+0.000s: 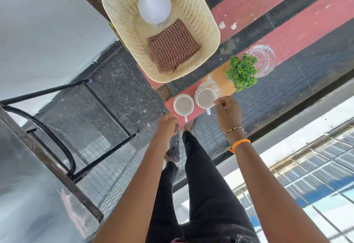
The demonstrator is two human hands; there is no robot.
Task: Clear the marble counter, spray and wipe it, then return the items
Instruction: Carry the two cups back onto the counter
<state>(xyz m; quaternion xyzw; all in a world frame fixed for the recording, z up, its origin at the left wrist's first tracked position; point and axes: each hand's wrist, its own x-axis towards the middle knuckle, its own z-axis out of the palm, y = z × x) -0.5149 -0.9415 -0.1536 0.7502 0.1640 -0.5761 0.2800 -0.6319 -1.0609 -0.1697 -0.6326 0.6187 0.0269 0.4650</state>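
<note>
Two white mugs stand side by side on a red painted strip (298, 32). My left hand (168, 123) hangs just left of the left mug (183, 105), fingers loosely curled beside its handle and holding nothing. On the near right edge of the right mug (205, 98), the fingertips of my right hand (228, 111) pinch the rim. A cream plastic basket (212, 32) behind the mugs holds a white spray bottle (154, 7) with a black head and a folded checked cloth (172, 45).
A small green plant (242, 71) in an orange pot lies right of the mugs, with a clear glass dish (266, 59) beyond it. A dark speckled stone surface (118, 93) and a black metal frame (57, 87) are at left. My legs stand on tiled floor below.
</note>
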